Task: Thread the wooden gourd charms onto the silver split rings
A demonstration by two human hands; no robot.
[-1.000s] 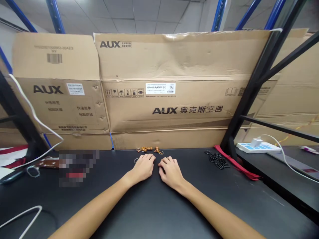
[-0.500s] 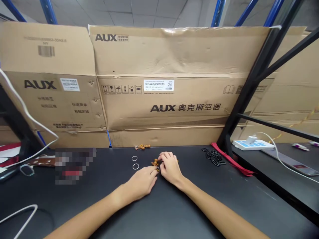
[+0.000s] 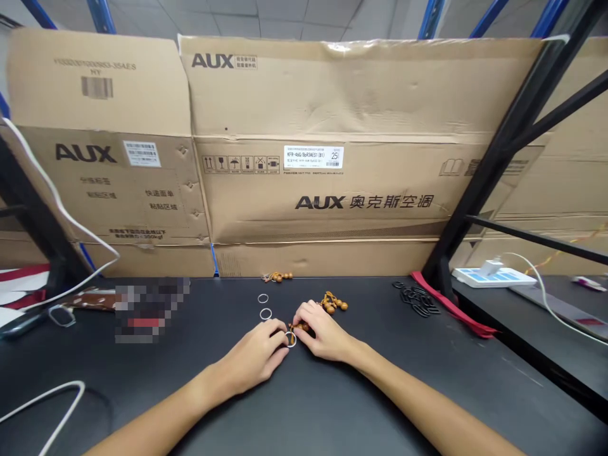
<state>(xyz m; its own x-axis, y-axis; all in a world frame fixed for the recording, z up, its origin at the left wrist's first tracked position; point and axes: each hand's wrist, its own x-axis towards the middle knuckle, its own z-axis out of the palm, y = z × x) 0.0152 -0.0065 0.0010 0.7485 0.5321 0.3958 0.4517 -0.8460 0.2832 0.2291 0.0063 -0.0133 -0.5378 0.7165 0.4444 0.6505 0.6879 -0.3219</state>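
Head view, desk items at this moment: left hand, fingers curled together, tips against a silver metal ring at the near middle; whether it grips the ring cannot be told. Right hand, fingers bent and closed on a short wooden bead strand lying between the hands, the pinch partly hidden. Just beyond it, a wooden bead cord; at the far edge, a further bead cord. Two more metal rings lie apart, left of the hands. Surface: black desk. To the right, a heap of black plastic loops beside a red strap. Room: AUX cardboard cartons stand along the far edge, before black steel racking; a white power strip sits on a lower surface, right.
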